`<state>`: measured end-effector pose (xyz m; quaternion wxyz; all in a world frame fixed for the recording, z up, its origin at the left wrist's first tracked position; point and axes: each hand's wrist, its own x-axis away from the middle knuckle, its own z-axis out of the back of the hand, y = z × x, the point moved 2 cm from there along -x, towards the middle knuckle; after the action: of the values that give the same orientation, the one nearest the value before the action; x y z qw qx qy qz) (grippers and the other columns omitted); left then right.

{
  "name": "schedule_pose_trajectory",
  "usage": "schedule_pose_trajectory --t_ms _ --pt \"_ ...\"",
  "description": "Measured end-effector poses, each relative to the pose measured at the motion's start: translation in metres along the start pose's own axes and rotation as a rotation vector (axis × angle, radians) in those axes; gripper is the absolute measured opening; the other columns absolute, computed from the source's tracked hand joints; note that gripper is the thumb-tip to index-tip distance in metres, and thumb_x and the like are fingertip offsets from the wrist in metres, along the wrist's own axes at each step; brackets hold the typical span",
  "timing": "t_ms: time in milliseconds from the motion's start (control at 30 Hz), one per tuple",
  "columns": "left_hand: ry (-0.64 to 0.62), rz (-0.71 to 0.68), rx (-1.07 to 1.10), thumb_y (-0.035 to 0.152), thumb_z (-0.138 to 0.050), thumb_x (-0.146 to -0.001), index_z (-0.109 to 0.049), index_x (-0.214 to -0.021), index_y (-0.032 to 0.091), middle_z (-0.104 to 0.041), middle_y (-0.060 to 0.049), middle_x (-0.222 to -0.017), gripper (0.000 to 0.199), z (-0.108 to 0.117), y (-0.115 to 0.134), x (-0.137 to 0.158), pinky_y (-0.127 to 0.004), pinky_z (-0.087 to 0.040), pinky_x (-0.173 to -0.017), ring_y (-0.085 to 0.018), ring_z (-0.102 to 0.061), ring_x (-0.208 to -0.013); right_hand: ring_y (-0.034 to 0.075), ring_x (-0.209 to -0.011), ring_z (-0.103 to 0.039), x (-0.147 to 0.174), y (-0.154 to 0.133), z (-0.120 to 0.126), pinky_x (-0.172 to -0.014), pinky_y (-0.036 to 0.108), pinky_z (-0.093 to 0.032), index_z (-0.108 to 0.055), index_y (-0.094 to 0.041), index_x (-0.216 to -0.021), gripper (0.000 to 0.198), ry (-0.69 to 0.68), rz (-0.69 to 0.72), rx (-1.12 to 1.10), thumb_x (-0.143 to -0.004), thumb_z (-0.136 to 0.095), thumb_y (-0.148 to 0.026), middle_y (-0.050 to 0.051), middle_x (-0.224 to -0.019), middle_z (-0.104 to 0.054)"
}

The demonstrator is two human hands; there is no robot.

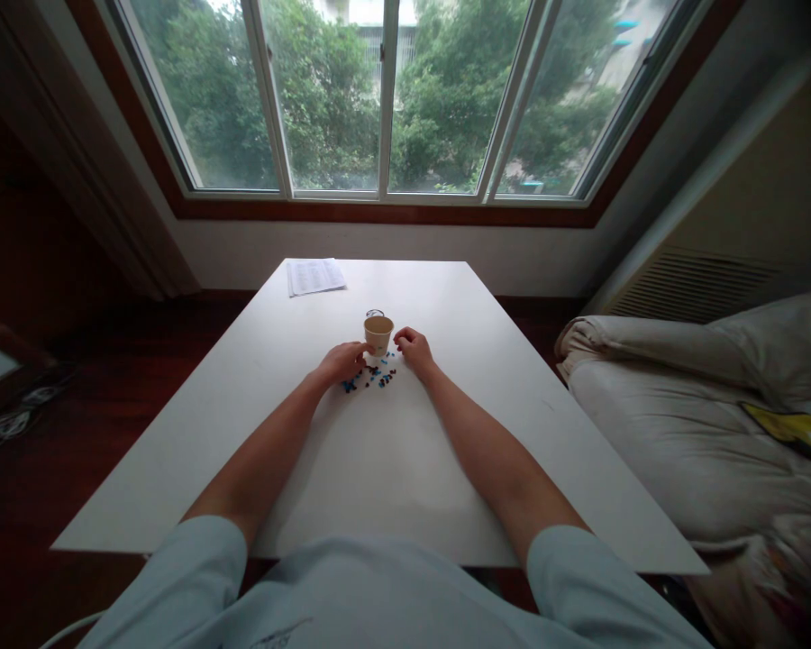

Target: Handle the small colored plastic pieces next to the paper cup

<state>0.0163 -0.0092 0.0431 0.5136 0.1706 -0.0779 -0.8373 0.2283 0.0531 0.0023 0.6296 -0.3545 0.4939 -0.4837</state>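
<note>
A tan paper cup (378,336) stands upright near the middle of the white table. My left hand (343,361) is at its left side, with its fingertips gripping the lower part of the cup. My right hand (414,350) is just right of the cup, its fingers curled and pinched together near the wall. Whatever may be between those fingertips is too small to make out. Small blue and dark pieces (380,379) lie scattered on the tabletop in front of the cup, some of them close under my left fingers.
Behind the cup lies a small dark loop-shaped thing (375,314). A stack of printed papers (315,277) rests at the far left corner of the table (514,433). A padded beige sofa (649,424) borders the right side, and a wide window (385,108) is beyond.
</note>
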Motion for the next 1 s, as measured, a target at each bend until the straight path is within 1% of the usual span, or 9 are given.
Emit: schedule_pose_trajectory --t_ms 133,333,500,567,633,700,867,1000 --pt "0.004 0.0 0.004 0.016 -0.055 -0.078 -0.069 -0.114 0.028 -0.067 -0.002 -0.092 0.04 0.001 -0.001 0.0 -0.028 -0.044 -0.073 -0.018 -0.059 -0.078 0.013 -0.065 -0.059 0.0 0.001 0.0 -0.06 0.023 -0.046 -0.064 -0.019 -0.078 0.022 0.0 -0.005 -0.005 -0.07 -0.047 -0.03 0.0 -0.074 -0.064" --pt "0.06 -0.012 0.05 0.017 -0.051 -0.082 -0.073 -0.099 0.026 -0.067 -0.003 -0.097 0.03 0.007 0.002 0.0 -0.028 -0.046 -0.074 -0.016 -0.06 -0.077 0.013 -0.066 -0.059 0.0 0.002 0.0 -0.061 0.024 -0.047 -0.067 -0.019 -0.081 0.024 0.015 0.005 -0.009 -0.072 -0.047 -0.029 0.001 -0.075 -0.066" --pt "0.094 -0.006 0.068 0.017 -0.048 -0.084 -0.073 -0.097 0.025 -0.067 -0.003 -0.1 0.029 0.008 0.002 0.0 -0.027 -0.046 -0.072 -0.015 -0.06 -0.075 0.015 -0.072 -0.061 0.001 0.0 0.005 -0.069 0.027 -0.05 -0.069 -0.019 -0.086 0.025 0.079 0.004 0.048 -0.075 -0.048 -0.028 0.001 -0.079 -0.067" --pt "0.108 -0.007 0.064 0.018 -0.048 -0.086 -0.073 -0.099 0.026 -0.066 -0.003 -0.1 0.029 0.009 0.002 0.001 -0.027 -0.046 -0.072 -0.014 -0.059 -0.075 0.016 -0.078 -0.062 0.002 -0.004 0.008 -0.077 0.03 -0.051 -0.07 -0.02 -0.087 0.025 0.141 0.052 0.116 -0.077 -0.048 -0.028 0.002 -0.084 -0.069" --pt "0.126 -0.006 0.057 0.02 -0.048 -0.087 -0.073 -0.101 0.027 -0.066 -0.003 -0.099 0.029 0.009 0.0 0.001 -0.027 -0.046 -0.073 -0.014 -0.059 -0.075 0.018 -0.085 -0.061 0.004 -0.01 0.011 -0.084 0.033 -0.051 -0.071 -0.019 -0.09 0.026 0.21 0.131 0.184 -0.081 -0.048 -0.027 0.005 -0.092 -0.069" --pt "0.147 -0.005 0.055 0.02 -0.048 -0.088 -0.073 -0.103 0.027 -0.065 -0.003 -0.099 0.03 0.008 -0.002 0.001 -0.027 -0.046 -0.074 -0.014 -0.059 -0.076 0.02 -0.091 -0.061 0.007 -0.016 0.012 -0.086 0.034 -0.051 -0.071 -0.018 -0.096 0.028 0.255 0.208 0.229 -0.085 -0.047 -0.027 0.008 -0.1 -0.068" --pt "0.182 -0.014 0.092 0.018 -0.048 -0.089 -0.073 -0.106 0.027 -0.065 -0.003 -0.099 0.032 0.0 -0.01 0.001 -0.027 -0.046 -0.077 -0.014 -0.06 -0.079 0.022 -0.102 -0.058 0.016 -0.034 0.008 -0.085 0.035 -0.053 -0.069 -0.018 -0.113 0.036 0.251 0.342 0.314 -0.094 -0.042 -0.032 0.011 -0.113 -0.063" --pt "0.205 -0.017 0.126 0.017 -0.047 -0.089 -0.074 -0.105 0.026 -0.064 -0.003 -0.097 0.032 -0.005 -0.017 0.001 -0.027 -0.046 -0.078 -0.014 -0.06 -0.079 0.024 -0.114 -0.053 0.022 -0.044 0.004 -0.096 0.039 -0.051 -0.066 -0.021 -0.123 0.038 0.243 0.441 0.395 -0.096 -0.041 -0.034 0.011 -0.12 -0.06"
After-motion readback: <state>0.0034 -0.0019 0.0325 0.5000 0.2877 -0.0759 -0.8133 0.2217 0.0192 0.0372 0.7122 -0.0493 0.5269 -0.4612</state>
